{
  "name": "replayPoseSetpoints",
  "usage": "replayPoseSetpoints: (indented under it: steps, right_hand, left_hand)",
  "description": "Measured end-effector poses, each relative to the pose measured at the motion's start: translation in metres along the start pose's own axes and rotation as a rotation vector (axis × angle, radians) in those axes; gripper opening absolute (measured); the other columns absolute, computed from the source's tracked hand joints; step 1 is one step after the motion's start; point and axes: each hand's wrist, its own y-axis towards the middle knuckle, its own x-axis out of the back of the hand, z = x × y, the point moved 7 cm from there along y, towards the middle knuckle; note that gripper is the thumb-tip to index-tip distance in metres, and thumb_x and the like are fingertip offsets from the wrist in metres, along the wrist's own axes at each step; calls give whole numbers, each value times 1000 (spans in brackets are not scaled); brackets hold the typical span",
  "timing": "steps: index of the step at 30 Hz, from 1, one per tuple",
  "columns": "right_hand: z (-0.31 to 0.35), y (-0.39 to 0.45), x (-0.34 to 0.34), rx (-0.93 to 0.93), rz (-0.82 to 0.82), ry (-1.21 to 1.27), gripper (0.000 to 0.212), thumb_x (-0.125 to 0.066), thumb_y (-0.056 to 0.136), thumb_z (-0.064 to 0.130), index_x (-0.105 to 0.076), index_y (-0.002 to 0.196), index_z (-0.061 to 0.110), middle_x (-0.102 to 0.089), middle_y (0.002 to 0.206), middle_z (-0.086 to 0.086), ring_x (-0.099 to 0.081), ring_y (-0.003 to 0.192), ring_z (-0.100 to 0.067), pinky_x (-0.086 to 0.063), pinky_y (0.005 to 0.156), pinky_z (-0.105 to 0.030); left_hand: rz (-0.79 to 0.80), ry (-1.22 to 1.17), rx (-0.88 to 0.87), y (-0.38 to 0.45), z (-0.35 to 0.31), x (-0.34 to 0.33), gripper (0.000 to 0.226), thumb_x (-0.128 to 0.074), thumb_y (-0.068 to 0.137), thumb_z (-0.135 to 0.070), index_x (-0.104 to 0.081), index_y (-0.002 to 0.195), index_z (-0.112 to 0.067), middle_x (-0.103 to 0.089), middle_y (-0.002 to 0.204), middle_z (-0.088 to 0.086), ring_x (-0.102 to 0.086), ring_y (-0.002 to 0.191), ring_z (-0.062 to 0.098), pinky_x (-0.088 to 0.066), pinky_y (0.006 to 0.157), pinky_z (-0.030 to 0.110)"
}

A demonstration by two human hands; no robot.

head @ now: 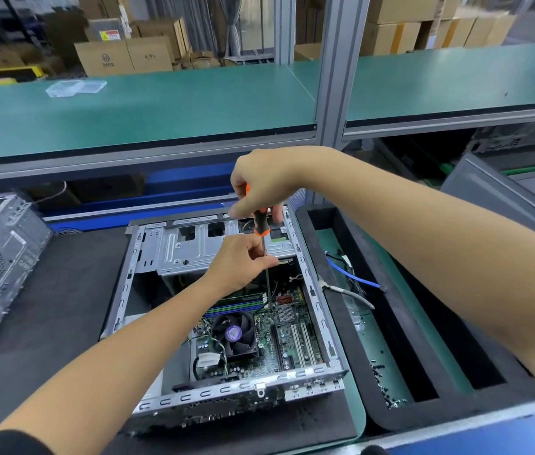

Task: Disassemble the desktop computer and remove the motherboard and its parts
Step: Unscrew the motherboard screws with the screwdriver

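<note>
Head view: desktop case point(226, 323) lies open-side-up on the dark table point(62, 290), motherboard point(279, 336) still seated at its floor. Right hand point(259, 188) wraps the orange-black screwdriver point(261, 224) handle from above, likely for turning force. Left hand point(243, 261) pinches the shaft, apparently steadying the long blade; tip sits near the heatsink, probably on a mounting screw. Loose screws point(382, 385) lie in the tray point(325, 257) beside the case.

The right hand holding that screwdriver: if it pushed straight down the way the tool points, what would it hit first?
Probably the left hand, whose fingers pinch the screwdriver shaft just below the right hand. Beyond it lies the motherboard; depth is unclear.
</note>
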Motion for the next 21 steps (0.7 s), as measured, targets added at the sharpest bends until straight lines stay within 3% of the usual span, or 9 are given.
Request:
replayPoseSetpoints:
  steps: [3,5,7,9,10,12,15,18,21]
  right_hand:
    - [1,-1,-2,-1,8,-17,29,-56,91,34,-53,74,11,-71,69,-6,-68,52,-11,-40,52,-24]
    - [2,-2,-2,32,31,-45,17,-60,89,25,-57,79,11,-69,71,-2,-66,51,-9,-42,51,-21]
    - [0,-3,-3,64,79,-29,7,-65,87,15,-60,88,11,-67,79,-2,-68,60,-15,-48,53,-23]
    - [-2,-6,-2,78,113,-21,15,-69,82,6,-59,91,12,-65,85,-4,-67,72,-24,-54,62,-32]
    - [-3,-7,-2,86,131,-26,19,-70,79,3,-59,92,13,-67,86,-4,-67,77,-26,-56,68,-36]
    - [-2,-9,-4,115,160,-38,24,-72,76,2,-59,92,14,-69,87,-3,-67,82,-26,-56,76,-41]
    - [1,-8,-1,142,115,-43,20,-73,77,12,-58,90,16,-70,88,-1,-67,79,-21,-54,69,-37]
    - [-3,-7,5,119,22,-15,20,-67,86,36,-56,86,19,-68,86,2,-68,71,-13,-46,61,-28]
    - [-6,-6,3,83,16,27,25,-61,90,43,-54,82,21,-68,84,4,-70,66,-12,-44,59,-27]
  left_hand:
    - [9,-19,-6,-1,-1,-1,38,-81,76,-28,-56,63,-2,-59,57,9,-42,49,5,-36,52,17]
    - [9,-50,-14,-2,-1,-1,39,-82,75,-27,-54,62,-3,-52,53,2,-40,48,4,-35,51,15]
    - [21,-59,-22,-2,-1,-1,27,-80,77,-24,-61,64,-10,-57,57,-7,-46,52,2,-38,55,13]
    - [91,-122,-13,-2,-4,-6,11,-72,85,-14,-69,77,-21,-70,77,-12,-63,71,-1,-48,73,14]
    - [122,-163,-9,-3,-5,-8,15,-66,88,-7,-70,84,-21,-72,85,-10,-67,81,-1,-49,80,14]
    - [136,-210,-10,-5,-8,-11,27,-57,91,5,-68,84,-18,-72,84,-5,-69,83,1,-50,82,13]
    - [88,-195,-3,-8,-7,-8,32,-57,90,7,-67,76,-20,-71,78,1,-69,78,8,-52,80,17]
    - [61,-68,-41,-6,-7,-3,15,-67,88,-7,-71,77,-17,-71,76,4,-64,69,15,-50,68,23]
    - [50,-21,-66,-3,-8,0,13,-73,84,-17,-70,72,-19,-69,68,2,-55,56,5,-42,56,15]
